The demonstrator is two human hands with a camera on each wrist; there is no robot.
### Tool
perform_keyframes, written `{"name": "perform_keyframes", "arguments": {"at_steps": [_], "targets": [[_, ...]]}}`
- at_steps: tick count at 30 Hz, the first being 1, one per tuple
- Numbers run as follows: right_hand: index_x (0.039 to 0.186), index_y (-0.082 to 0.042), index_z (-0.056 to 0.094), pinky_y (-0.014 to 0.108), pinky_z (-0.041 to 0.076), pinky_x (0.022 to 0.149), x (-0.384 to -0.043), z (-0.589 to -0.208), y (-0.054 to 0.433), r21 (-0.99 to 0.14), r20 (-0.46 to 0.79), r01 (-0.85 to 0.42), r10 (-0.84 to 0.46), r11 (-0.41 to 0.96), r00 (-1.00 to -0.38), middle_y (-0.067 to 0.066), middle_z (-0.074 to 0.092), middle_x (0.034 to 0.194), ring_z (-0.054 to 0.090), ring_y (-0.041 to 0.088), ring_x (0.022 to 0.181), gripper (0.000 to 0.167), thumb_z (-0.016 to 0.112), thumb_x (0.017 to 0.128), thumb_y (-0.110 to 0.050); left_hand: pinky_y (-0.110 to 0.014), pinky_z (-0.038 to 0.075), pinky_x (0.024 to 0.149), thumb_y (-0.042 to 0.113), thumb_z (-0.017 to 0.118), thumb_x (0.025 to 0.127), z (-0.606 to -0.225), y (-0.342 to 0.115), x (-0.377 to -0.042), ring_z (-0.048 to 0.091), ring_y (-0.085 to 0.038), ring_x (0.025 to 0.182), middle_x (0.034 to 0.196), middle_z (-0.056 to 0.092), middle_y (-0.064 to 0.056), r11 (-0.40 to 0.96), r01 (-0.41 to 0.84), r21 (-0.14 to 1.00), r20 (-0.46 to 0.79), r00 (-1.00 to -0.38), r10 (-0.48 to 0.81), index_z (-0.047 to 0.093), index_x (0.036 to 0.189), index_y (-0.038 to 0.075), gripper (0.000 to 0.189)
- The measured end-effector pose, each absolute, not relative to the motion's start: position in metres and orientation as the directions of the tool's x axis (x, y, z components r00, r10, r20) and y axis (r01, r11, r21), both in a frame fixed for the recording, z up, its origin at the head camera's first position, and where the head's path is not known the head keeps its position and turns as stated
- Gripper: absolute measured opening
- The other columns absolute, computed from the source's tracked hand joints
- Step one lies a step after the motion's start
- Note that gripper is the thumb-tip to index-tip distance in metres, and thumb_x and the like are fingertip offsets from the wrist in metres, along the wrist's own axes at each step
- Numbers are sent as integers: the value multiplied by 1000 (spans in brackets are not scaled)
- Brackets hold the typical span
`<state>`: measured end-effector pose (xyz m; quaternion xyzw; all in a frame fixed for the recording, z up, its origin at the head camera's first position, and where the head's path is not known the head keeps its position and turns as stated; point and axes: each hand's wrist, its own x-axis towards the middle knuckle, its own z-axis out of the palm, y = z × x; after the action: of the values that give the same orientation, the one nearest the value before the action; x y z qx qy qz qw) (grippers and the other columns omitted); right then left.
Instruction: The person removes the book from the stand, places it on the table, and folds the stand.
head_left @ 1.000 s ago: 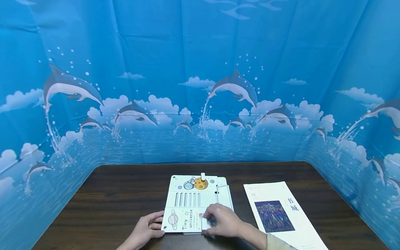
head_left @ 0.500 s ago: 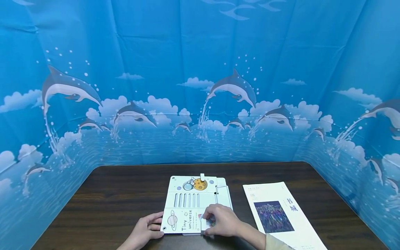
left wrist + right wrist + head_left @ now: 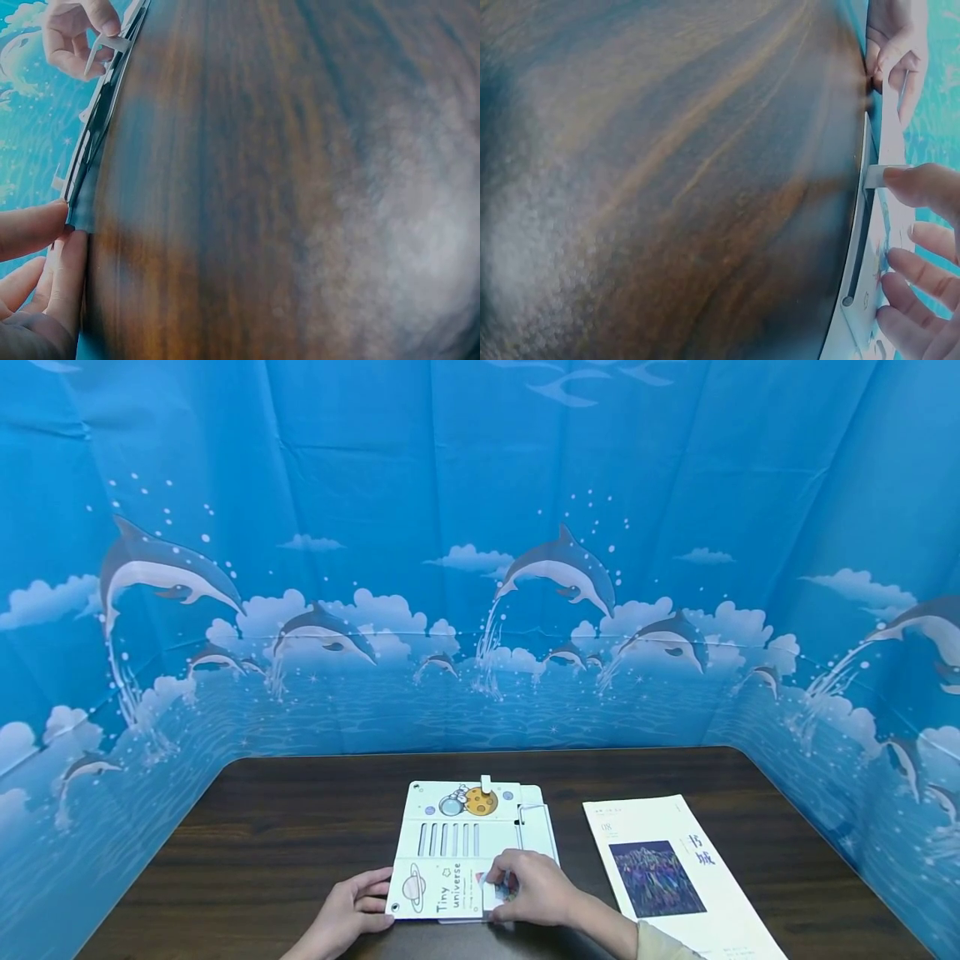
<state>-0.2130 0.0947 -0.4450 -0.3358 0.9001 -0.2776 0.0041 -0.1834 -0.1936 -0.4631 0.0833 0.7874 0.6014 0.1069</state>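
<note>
A white folding book stand (image 3: 450, 843), printed with an astronaut, planets and "Tiny universe", lies flat on the dark wooden table near its front edge. My left hand (image 3: 347, 906) grips its left edge, thumb and fingers on opposite faces in the left wrist view. At the lower right part of the stand is my right hand (image 3: 538, 893), pinching a white page clip (image 3: 874, 177) that juts from the front edge. The right thumb lies on the clip's end, while the curled fingers hide part of the stand's print. A second white clip (image 3: 486, 783) sticks up at the far edge.
To the right lies a white book (image 3: 738, 902) with a dark picture on its cover. A bent wire piece (image 3: 534, 807) sits at the stand's right side. A blue dolphin-print curtain (image 3: 390, 543) surrounds the wooden table (image 3: 285, 827).
</note>
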Motion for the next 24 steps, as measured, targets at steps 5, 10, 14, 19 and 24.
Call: {"name": "perform_keyframes", "arguments": {"at_steps": [5, 10, 14, 19, 24], "targets": [[85, -16, 65, 12, 38, 56, -215, -438, 94, -500, 142, -609, -636, 615, -759, -15, 56, 76, 48, -1, 64, 29, 79, 63, -27, -25, 52, 67, -14, 67, 68, -464, -194, -184, 60, -23, 82, 100, 60, -18, 268, -12, 963, -81, -965, 250, 33, 123, -24, 66], [98, -8, 66, 14, 43, 61, -232, -428, 97, -558, 73, -575, -654, 598, -753, -8, 62, 83, 53, 4, 70, 38, 77, 67, -29, -25, 52, 67, -14, 67, 68, -464, -193, -185, 60, -23, 82, 100, 60, -18, 274, -12, 962, -83, -964, 251, 34, 123, -24, 65], [104, -1, 64, 20, 46, 67, -258, -424, 102, -580, 82, -544, -620, 606, -780, 1, 64, 88, 57, 12, 78, 42, 75, 72, -27, -24, 52, 67, -14, 67, 68, -464, -193, -184, 60, -23, 82, 99, 60, -18, 274, -4, 962, -76, -965, 253, 34, 123, -24, 65], [107, 5, 61, 31, 49, 73, -297, -426, 108, -582, 144, -511, -538, 633, -830, 11, 63, 94, 58, 21, 86, 42, 72, 74, -19, -23, 51, 66, -14, 67, 67, -465, -193, -184, 60, -22, 81, 99, 60, -18, 267, 12, 964, -59, -965, 254, 34, 123, -24, 65], [111, 6, 59, 33, 48, 75, -322, -432, 108, -586, 139, -445, -457, 678, -878, 13, 62, 99, 56, 23, 91, 46, 73, 74, -19, -23, 51, 66, -13, 68, 67, -466, -193, -184, 60, -22, 81, 99, 60, -18, 272, 17, 962, -55, -966, 252, 35, 123, -23, 65]]}}
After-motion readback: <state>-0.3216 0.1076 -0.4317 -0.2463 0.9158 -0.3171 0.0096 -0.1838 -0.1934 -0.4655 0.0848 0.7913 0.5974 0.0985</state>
